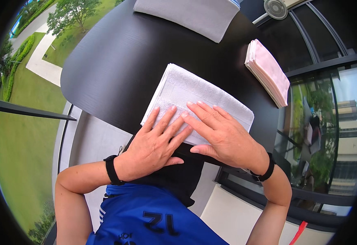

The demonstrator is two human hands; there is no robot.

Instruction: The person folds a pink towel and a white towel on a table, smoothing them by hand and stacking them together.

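Note:
A folded white terry towel (203, 92) with a woven band lies near the front edge of the dark table (114, 70). My left hand (157, 144) rests flat on its near left part, fingers spread. Against it, my right hand (224, 134) lies on the towel's near middle and right part, its index fingertip touching or overlapping my left fingers. Neither hand grasps anything. Part of the towel is hidden beneath both hands.
A stack of folded pink cloths (269, 72) sits at the table's right side. Folded grey cloth (190, 16) lies at the far edge, with a bit of blue at its corner. Glass panels stand left and right; a fan (275, 8) is at the top right.

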